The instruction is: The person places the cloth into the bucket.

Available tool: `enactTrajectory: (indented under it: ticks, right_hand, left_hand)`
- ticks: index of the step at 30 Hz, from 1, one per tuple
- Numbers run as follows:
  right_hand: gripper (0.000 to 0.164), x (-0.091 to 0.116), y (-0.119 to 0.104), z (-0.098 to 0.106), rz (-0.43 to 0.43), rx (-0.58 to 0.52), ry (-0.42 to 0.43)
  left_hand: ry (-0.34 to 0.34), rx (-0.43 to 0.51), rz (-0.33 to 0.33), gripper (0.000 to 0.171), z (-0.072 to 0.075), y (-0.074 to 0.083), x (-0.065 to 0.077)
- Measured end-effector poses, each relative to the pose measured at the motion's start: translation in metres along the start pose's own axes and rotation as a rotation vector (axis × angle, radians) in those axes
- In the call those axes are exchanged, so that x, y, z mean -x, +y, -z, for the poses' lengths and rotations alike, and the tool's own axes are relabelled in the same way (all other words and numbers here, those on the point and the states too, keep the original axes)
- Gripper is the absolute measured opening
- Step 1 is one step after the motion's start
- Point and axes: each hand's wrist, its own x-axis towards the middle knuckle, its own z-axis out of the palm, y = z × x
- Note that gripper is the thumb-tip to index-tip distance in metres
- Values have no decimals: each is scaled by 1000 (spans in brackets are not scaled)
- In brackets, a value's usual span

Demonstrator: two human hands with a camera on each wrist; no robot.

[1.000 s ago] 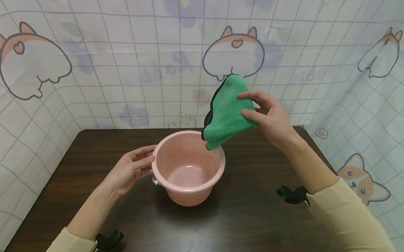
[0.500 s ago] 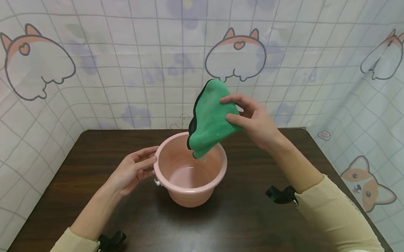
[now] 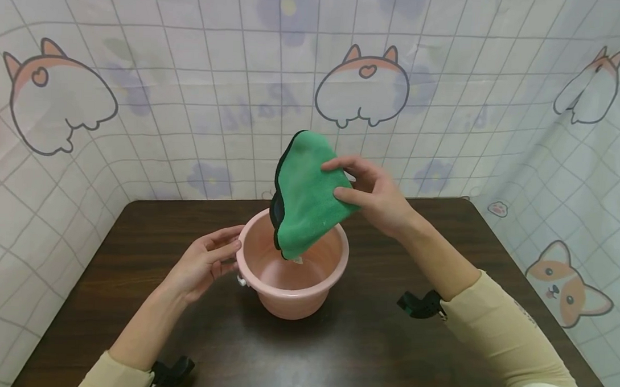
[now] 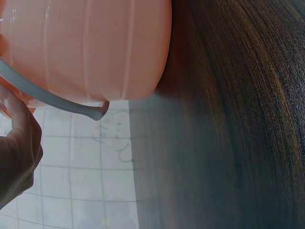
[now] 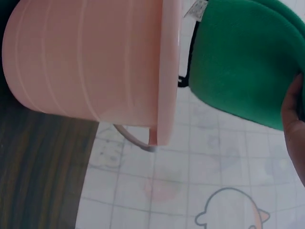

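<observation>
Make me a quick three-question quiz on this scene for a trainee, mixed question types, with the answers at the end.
1. Multiple choice: Which hand holds the green cloth above the pink bucket?
A) left
B) right
C) both

2. True or false: The bucket is lying on its side.

3. Fill in the blank, naming a part of the bucket: The left hand touches the bucket at its ____.

Key:
1. B, the right hand.
2. False; it stands upright on the dark table.
3. Rim.

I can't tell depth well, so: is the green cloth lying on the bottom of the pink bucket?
No, the right hand holds the green cloth up above the pink bucket.
</observation>
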Motion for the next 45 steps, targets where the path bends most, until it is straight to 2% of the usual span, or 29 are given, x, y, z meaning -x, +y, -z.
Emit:
enactTrajectory:
  ticks: [5,15,34,45]
  right_hand:
    - [31,0,4,-4,24,-56,-59]
    - [35,6,18,-8,-107,-59,-74]
    - [33,7,29,-8,-108,-4,-102]
    - [32,11,33,-8,-118,0,-83]
  left_hand:
    - [-8,2,-2,56,1,-1,0]
    - [-3,-5,-10,55,-1,-2,0]
    - [0,-4,4,56,1,-2,0]
    - [-26,23,-21,56,0,-1,2]
